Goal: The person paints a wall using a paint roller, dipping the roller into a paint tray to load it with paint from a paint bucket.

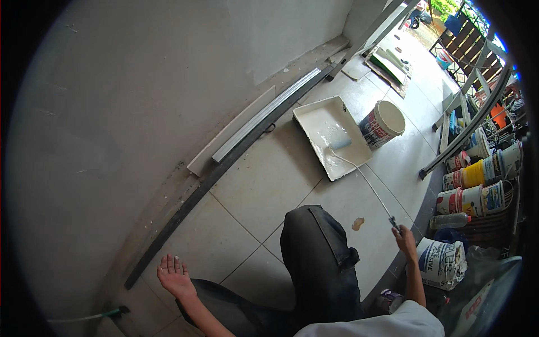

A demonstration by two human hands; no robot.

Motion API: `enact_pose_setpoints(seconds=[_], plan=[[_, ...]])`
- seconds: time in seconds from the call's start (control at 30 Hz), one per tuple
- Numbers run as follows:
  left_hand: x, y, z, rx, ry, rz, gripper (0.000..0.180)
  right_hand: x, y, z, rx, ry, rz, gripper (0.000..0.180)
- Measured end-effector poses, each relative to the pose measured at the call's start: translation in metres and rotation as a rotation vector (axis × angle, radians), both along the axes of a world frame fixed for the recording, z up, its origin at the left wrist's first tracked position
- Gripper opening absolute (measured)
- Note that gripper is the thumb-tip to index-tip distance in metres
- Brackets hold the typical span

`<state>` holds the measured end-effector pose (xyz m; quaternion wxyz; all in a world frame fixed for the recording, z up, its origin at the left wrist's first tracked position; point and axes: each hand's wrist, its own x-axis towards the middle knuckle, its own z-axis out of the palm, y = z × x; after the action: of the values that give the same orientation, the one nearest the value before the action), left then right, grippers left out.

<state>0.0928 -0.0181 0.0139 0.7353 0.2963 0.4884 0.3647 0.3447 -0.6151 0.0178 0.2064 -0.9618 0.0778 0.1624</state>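
Observation:
My right hand [404,240] is closed round the dark handle of a paint roller [375,194]. The long thin rod of the roller reaches into a white paint tray [309,115], where its pale sleeve rests in wet white paint. The tray lies on the tiled floor in front of my knee. Close against the tray's right side stands a paint bucket [375,128] with a printed label and a whitish rim. My left hand [175,276] is held out palm up beside the wall, fingers stretched, with nothing in it.
Along the foot of the grey wall [151,84] lie a long dark bar [191,206] and white strips [264,118]. Ladder legs [469,140] rise at the right. Several paint buckets [471,199] and a white adhesive sack [441,264] line the right side. A brown stain [357,223] marks the tiles.

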Motion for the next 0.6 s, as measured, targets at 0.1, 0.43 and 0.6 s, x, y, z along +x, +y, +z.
enact_pose_setpoints(seconds=[0.1, 0.43, 0.6], plan=[[0.003, -0.001, -0.003, -0.011, 0.000, -0.005, 0.049, -0.005, -0.022, 0.032, -0.014, -0.086, 0.030, 0.033], [0.020, -0.005, -0.001, -0.009, 0.032, -0.065, 0.048, 0.033, 0.041, 0.067, -0.268, 0.024, 0.303, 0.038], [0.024, -0.005, -0.002, -0.036, 0.039, -0.035, 0.048, 0.074, 0.079, 0.064, -0.141, 0.114, 0.206, 0.042]])
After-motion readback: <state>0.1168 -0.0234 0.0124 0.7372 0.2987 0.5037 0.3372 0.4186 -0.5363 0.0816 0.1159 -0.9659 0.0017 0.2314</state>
